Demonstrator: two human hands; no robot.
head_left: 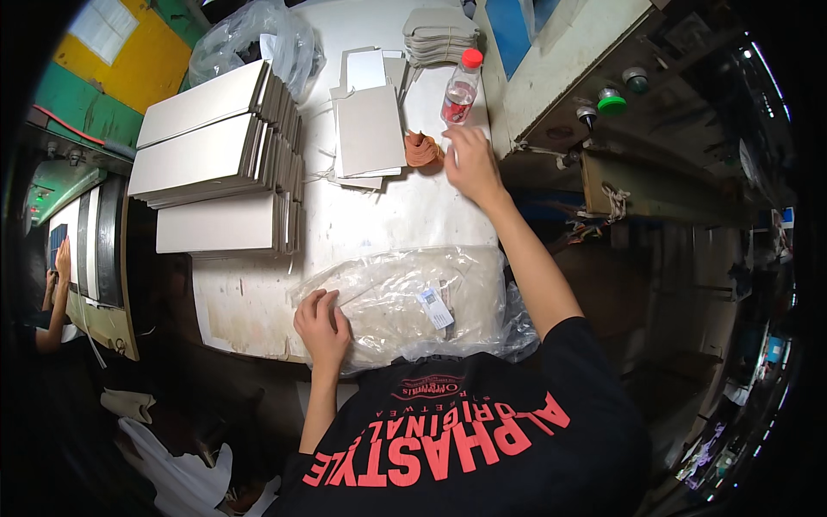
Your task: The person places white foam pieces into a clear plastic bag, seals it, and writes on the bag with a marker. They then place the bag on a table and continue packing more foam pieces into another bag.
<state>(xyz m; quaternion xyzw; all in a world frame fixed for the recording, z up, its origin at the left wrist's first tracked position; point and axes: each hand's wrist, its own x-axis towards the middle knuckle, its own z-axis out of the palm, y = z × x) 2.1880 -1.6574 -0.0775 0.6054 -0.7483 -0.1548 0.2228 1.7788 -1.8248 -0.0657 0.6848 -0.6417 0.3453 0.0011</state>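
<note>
My right hand [474, 164] reaches over the far right of the white table, fingers apart and slightly bent, with nothing seen in it. Beside its fingertips lies an orange-brown bundle [421, 149] of thin strands or bands. A clear bottle with a red cap [460, 89] stands just beyond. Close to my body, my left hand [322, 327] rests at the left edge of a clear plastic bag [388, 302], fingers loosely bent and apart. The bag lies flat with a white label [436, 308] on it. Loose grey cardboard sheets [369, 129] lie left of the bundle.
Tied stacks of grey board [215, 221] fill the table's left side. Smaller bundled card pieces [441, 34] sit at the far end, and a filled plastic bag [258, 43] at the back left. A machine with buttons [612, 102] borders the right. Another person's hand [63, 258] shows far left.
</note>
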